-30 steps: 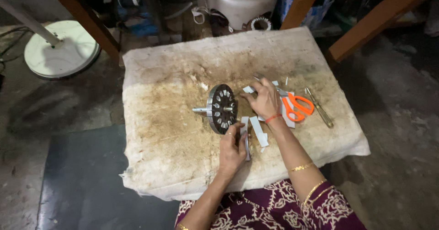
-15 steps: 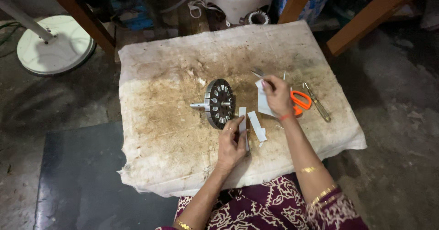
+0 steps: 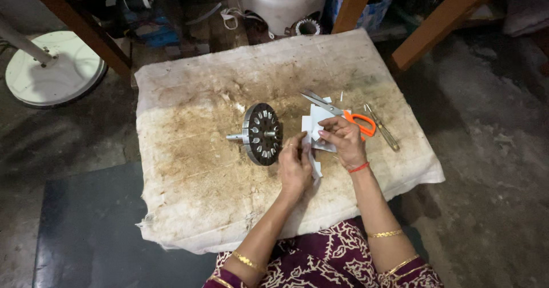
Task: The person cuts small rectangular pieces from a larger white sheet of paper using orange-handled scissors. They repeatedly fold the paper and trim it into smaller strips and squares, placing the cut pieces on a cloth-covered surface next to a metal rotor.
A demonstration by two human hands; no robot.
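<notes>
The white paper pieces (image 3: 318,129) lie on the cloth-covered counter (image 3: 194,191), just right of the dark motor rotor (image 3: 262,134), which stands on edge with its shaft pointing left. The left hand (image 3: 294,167) has its grip closed on a narrow strip of this paper, thumb and fingers pinched together. The right hand (image 3: 343,140) rests on the larger sheet, fingers bent and pressing it; whether it really pinches the sheet I cannot tell.

To handle it well, I think the strip should be kept flat and straight, held near its end, while the other hand keeps the sheet from sliding.

Right of the rotor, behind the right hand, lie orange-handled scissors (image 3: 353,118), their blades near the sheet. Further right lies a screwdriver (image 3: 383,129). The scissors are the closest obstacle.
</notes>
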